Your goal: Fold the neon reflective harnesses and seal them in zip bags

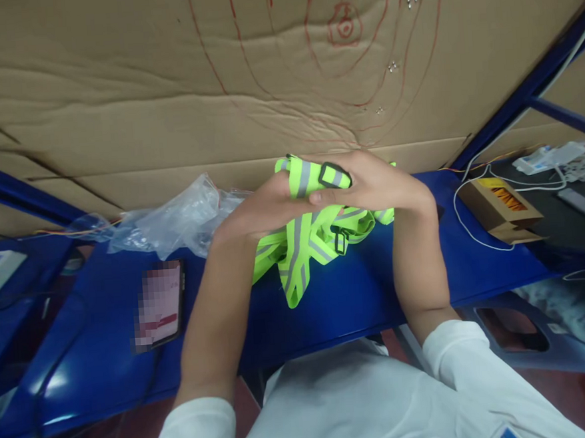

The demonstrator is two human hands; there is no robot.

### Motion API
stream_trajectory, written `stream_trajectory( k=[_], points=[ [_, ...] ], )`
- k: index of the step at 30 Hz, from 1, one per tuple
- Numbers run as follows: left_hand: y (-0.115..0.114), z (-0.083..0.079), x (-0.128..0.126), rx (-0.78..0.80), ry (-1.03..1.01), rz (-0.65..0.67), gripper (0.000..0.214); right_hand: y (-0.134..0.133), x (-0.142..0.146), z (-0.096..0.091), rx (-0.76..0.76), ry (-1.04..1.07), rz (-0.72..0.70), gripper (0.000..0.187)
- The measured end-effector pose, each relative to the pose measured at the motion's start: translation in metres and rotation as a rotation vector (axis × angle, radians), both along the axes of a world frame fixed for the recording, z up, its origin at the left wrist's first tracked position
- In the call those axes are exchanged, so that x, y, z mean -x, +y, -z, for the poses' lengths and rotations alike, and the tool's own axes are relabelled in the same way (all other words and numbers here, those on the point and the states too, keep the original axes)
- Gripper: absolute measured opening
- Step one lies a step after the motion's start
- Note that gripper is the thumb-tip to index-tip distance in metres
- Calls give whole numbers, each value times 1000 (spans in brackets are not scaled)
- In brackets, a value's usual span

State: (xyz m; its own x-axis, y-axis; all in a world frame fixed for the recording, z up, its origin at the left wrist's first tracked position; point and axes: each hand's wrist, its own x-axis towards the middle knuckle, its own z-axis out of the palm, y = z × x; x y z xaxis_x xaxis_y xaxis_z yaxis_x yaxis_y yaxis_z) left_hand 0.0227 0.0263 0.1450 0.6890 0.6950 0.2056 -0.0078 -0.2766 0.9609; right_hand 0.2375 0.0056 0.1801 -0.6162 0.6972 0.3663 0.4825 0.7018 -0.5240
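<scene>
A neon yellow reflective strap vest (308, 244) with grey stripes and black buckles hangs bunched over the blue table (358, 294). My left hand (266, 207) grips its upper folds from the left. My right hand (367, 184) closes on the same bundle from the right, fingers wrapped over a black buckle at the top. Both hands meet above the table's middle, holding the vest's top part lifted while its lower straps rest on the surface.
Crumpled clear plastic bags (172, 221) lie at the back left. A phone (159, 304) lies on the table at my left. An open brown cardboard box (499, 208) and white cables (543, 161) sit to the right. A cardboard wall (213, 84) stands behind.
</scene>
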Motion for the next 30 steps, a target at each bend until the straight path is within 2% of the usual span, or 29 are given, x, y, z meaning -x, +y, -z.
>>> stream_trajectory(
  k=[5, 9, 12, 16, 20, 25, 27, 30],
  points=[
    [4, 7, -4, 258, -25, 105, 50, -5, -1, -5, -42, 108, 187, 54],
    [9, 13, -10, 301, 2, 144, 49, -6, -3, -6, -26, 209, 314, 46],
    [10, 16, -13, 287, 4, 127, 43, 0, -3, -2, 15, 316, 355, 46],
    [6, 10, -8, 223, 21, 56, 49, 12, -3, 6, 47, 425, 323, 57],
    [0, 0, -3, 101, 90, 27, 43, 15, -6, 8, 147, 354, 263, 55],
    [-1, -3, -6, 68, 68, -5, 40, 5, -2, 3, 27, 273, 279, 54],
    [0, -3, -5, 46, 75, -24, 39, 0, 2, 2, 20, 183, 214, 57],
    [0, -4, -2, -24, 85, -25, 34, -3, 7, 3, 91, 0, 61, 60]
  ],
)
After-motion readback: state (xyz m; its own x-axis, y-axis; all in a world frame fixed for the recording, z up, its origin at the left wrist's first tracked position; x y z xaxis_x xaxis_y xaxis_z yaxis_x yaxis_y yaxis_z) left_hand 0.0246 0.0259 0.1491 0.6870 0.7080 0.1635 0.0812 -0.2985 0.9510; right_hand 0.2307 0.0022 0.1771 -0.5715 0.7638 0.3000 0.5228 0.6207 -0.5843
